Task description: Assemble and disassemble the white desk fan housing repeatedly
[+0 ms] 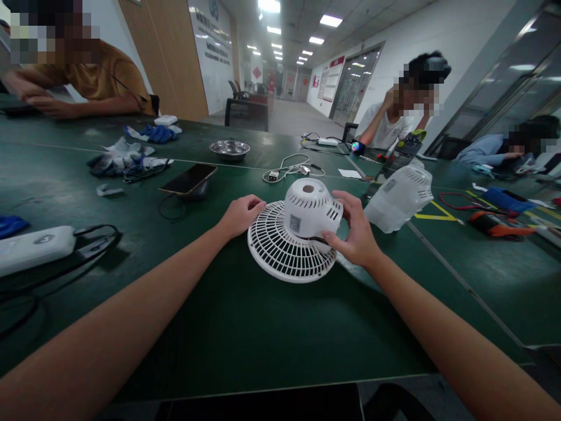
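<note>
A round white fan grille (280,257) lies on the green table, with a white vented motor housing (302,210) resting over it. My right hand (357,231) grips the housing at its right side, thumb in front and fingers behind. At the grille's upper left edge is my left hand (241,216), its fingers curled and pressed together on the rim; their tips are partly hidden. Just right of my right hand stands another white vented plastic part (398,199), tilted.
Left of the grille lie a phone (190,178), gloves (120,161) and a white power strip (37,250). A metal bowl (229,149) and a white cable (291,169) sit behind. An orange meter (499,225) is at right. Several people sit around the table.
</note>
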Demonstrator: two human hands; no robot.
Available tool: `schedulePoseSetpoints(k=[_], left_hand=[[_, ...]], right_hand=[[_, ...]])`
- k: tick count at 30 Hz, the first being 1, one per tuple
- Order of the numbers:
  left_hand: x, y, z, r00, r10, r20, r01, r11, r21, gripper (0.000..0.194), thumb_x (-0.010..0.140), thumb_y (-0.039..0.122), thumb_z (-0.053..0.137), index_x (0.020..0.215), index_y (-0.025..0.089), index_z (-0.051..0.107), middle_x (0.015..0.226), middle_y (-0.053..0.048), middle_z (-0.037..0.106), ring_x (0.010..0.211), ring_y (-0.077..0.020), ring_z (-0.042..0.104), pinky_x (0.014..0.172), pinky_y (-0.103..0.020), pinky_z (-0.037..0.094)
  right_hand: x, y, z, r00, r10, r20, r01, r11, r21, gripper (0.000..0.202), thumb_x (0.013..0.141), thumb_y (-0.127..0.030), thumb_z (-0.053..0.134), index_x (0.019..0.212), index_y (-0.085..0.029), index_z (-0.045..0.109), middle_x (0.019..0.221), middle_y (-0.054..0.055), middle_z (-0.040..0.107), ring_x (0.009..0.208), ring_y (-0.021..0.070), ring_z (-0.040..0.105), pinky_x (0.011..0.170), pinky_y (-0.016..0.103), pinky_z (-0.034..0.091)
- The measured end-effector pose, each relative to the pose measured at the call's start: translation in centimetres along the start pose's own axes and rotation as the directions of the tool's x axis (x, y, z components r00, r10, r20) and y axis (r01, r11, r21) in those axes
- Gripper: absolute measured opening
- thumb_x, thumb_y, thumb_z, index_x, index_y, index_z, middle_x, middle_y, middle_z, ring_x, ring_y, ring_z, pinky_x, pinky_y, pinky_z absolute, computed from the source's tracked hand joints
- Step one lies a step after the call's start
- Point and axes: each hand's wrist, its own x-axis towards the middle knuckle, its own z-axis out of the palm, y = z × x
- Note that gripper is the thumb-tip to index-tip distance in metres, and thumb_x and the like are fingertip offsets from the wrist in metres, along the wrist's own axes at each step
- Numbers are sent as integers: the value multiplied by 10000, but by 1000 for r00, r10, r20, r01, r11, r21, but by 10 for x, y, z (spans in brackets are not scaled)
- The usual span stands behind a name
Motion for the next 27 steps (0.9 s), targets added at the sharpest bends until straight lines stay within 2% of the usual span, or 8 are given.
schedulePoseSetpoints(k=[2, 6, 11, 16, 19, 23, 27], left_hand=[[-2, 2, -1, 997, 78, 9, -78, 996, -35, 406, 941, 468, 524, 1154, 161, 683, 1146, -106, 735, 1026, -243, 665, 903, -362, 491], [-8, 9, -4, 969, 244, 41, -241, 968, -68, 491, 924, 454, 572, 1329, 179, 609, 1359, -127, 652, 1212, -276, 610, 995, -422, 492], [-13, 22, -2, 901, 427, 77, -419, 902, -105, 532, 878, 343, 613, 1380, 172, 568, 1369, -137, 654, 1256, -295, 597, 1104, -485, 426], [-16, 35, 0, 879, 452, 151, -444, 892, -88, 496, 844, 222, 556, 1338, 182, 586, 1300, -124, 686, 1206, -297, 619, 1090, -512, 416], [-17, 37, -1, 879, 454, 148, -459, 889, 0, 506, 866, 336, 599, 1349, 186, 577, 1273, -129, 686, 1147, -312, 617, 1045, -517, 417], [-19, 36, 1, 864, 480, 152, -489, 872, 29, 696, 889, 572, 602, 1451, 176, 492, 1333, -149, 641, 1143, -325, 591, 1013, -509, 423], [-19, 36, 4, 873, 457, 169, -473, 879, 67, 906, 766, 696, 705, 1490, 211, 456, 1395, -148, 604, 1214, -360, 564, 1052, -550, 420]], right_hand=[[1, -1, -1, 1000, -1, 17, 1, 1000, -13, 817, 761, -344, 791, 1465, -375, 375, 1332, 65, 586, 1129, 319, 625, 1028, 577, 524], [1, -2, -2, 1000, -1, 21, 2, 1000, -31, 830, 761, -329, 787, 1472, -384, 362, 1324, 63, 589, 1100, 316, 628, 1011, 581, 534], [-1, -4, -2, 999, -35, -4, 35, 998, -59, 807, 751, -326, 794, 1455, -373, 400, 1433, 68, 530, 1176, 334, 608, 1028, 574, 529], [-2, -4, -1, 998, -68, -6, 67, 993, -101, 806, 741, -338, 791, 1450, -363, 408, 1426, 71, 535, 1157, 330, 606, 1014, 564, 534], [-1, -3, -1, 995, -96, 7, 96, 989, -109, 798, 755, -343, 774, 1458, -364, 396, 1436, 74, 525, 1176, 334, 597, 1014, 556, 532], [1, 0, -3, 996, -83, 40, 86, 993, -83, 813, 773, -350, 756, 1479, -361, 354, 1430, 85, 521, 1182, 339, 606, 1019, 559, 529], [2, 6, -4, 996, -30, 81, 35, 997, -68, 865, 767, -409, 762, 1499, -317, 311, 1284, 101, 607, 1095, 346, 645, 982, 588, 538]])
